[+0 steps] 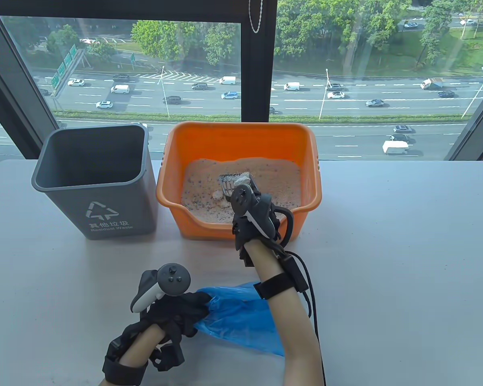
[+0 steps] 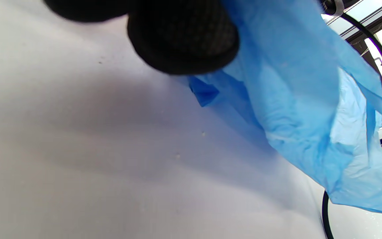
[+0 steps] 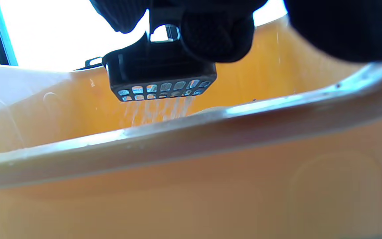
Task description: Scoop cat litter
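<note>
Litter [image 1: 201,181] sits in our orange tub [image 1: 241,138]; right hand [image 1: 251,219] grips the scoop [image 1: 235,183] raised over it, grains sifting down. Grey bin [image 1: 94,183] stands left of tub. Left hand [image 1: 173,309] fingers pinch blue bag [image 1: 241,317] on worktop [image 1: 386,261], nearer us.

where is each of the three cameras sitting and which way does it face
Table view: above the near edge, looking down and out the window; both gloved hands, left hand and right hand, reach in.
Left wrist view: low over the white table, facing the crumpled blue plastic bag; black fingertips at top.
Right wrist view: outside the orange plastic litter tub, looking over its rim at the dark slotted scoop sifting litter.
Shared: table and left wrist views both show the bag.
</note>
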`<state>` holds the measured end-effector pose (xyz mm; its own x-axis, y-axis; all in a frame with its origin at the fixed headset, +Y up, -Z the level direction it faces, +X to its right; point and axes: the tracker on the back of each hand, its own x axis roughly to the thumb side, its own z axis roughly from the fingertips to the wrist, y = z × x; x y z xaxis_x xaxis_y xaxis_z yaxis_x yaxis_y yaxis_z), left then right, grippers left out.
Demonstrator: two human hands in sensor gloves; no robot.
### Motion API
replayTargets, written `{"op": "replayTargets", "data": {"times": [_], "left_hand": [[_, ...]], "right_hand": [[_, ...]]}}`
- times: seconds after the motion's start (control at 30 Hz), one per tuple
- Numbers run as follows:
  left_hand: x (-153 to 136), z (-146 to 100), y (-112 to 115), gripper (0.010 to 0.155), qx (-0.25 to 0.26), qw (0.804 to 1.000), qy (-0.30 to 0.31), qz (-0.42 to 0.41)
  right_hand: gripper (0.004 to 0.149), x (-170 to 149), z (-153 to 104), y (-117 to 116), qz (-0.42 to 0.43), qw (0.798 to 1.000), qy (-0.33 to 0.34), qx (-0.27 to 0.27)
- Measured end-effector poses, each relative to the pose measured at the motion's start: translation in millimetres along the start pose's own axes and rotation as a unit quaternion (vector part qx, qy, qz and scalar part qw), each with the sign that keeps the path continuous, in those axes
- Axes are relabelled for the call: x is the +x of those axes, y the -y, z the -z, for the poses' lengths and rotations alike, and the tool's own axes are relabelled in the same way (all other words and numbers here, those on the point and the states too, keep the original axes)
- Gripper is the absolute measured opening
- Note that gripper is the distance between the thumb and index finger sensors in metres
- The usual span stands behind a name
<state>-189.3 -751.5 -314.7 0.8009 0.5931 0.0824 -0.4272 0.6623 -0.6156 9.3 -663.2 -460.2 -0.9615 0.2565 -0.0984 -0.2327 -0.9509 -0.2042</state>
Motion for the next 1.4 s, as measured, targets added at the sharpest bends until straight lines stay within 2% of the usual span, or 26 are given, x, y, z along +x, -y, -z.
{"op": "replayTargets", "data": {"times": [0.07,0.13,0.17,0.23,0.33,0.4,0.43,0.5,0.53,0.6,0.7,0.77,0.83,1.1,1.3,1.4], "left_hand": [[0.0,-0.5,-0.1,0.041,0.003,1.000,0.000,0.002],[0.2,-0.2,-0.1,0.041,0.003,1.000,0.003,0.001],[0.2,-0.1,0.0,0.041,0.005,1.000,0.005,0.000],[0.1,0.0,0.0,0.041,0.005,1.000,0.005,0.001],[0.1,0.3,0.2,0.041,0.006,1.000,0.005,0.002],[-0.2,0.7,0.8,0.041,0.006,1.000,0.005,0.003],[-0.3,0.9,1.0,0.041,0.006,1.000,0.004,0.004],[-0.2,0.6,1.1,0.041,0.006,1.000,0.003,0.003],[-0.1,0.6,1.1,0.041,0.007,1.000,0.004,0.002],[0.4,0.2,0.6,0.041,0.008,1.000,0.006,0.000],[1.4,-0.9,0.0,0.041,0.011,1.000,0.010,-0.001],[1.6,-0.9,0.0,0.041,0.012,1.000,0.012,-0.001],[1.5,-0.8,0.1,0.041,0.012,1.000,0.013,0.000],[2.3,-1.2,2.3,0.041,0.019,1.000,0.008,0.015],[0.8,-1.6,0.9,0.041,0.026,1.000,0.005,0.009],[0.2,-1.9,-0.1,0.041,0.027,1.000,0.005,0.006]], "right_hand": [[0.062,-1.5,-2.7,3.3,0.000,1.000,0.000,-0.031],[0.062,-4.5,-2.5,4.5,0.005,1.000,0.017,0.013],[0.062,-6.9,-4.9,5.4,0.018,1.000,0.013,0.013],[0.062,-9.5,-10.8,7.4,0.025,0.999,0.007,-0.036],[0.061,-12.3,-15.8,9.8,0.008,0.999,0.033,0.001],[0.061,-14.4,-21.5,11.4,0.022,0.998,0.022,-0.052],[0.061,-14.8,-21.7,12.9,0.012,0.998,0.036,-0.053],[0.060,-16.0,-21.6,13.7,0.004,0.999,0.043,0.010],[0.060,-17.0,-23.1,14.3,0.005,0.999,0.032,0.014],[0.060,-17.7,-25.7,16.5,0.003,0.999,0.030,-0.042],[0.060,-18.2,-25.6,18.8,0.010,0.999,0.040,0.017],[0.060,-17.3,-30.7,22.6,0.017,0.999,0.035,-0.026],[0.060,-15.4,-37.4,28.7,0.002,0.999,0.037,-0.022],[0.060,-20.5,-89.6,68.8,0.039,0.995,0.093,0.011],[0.059,-50.3,-133.4,95.4,0.074,0.988,0.120,0.069],[0.060,-65.4,-155.2,102.5,0.038,0.985,0.140,0.091]]}}
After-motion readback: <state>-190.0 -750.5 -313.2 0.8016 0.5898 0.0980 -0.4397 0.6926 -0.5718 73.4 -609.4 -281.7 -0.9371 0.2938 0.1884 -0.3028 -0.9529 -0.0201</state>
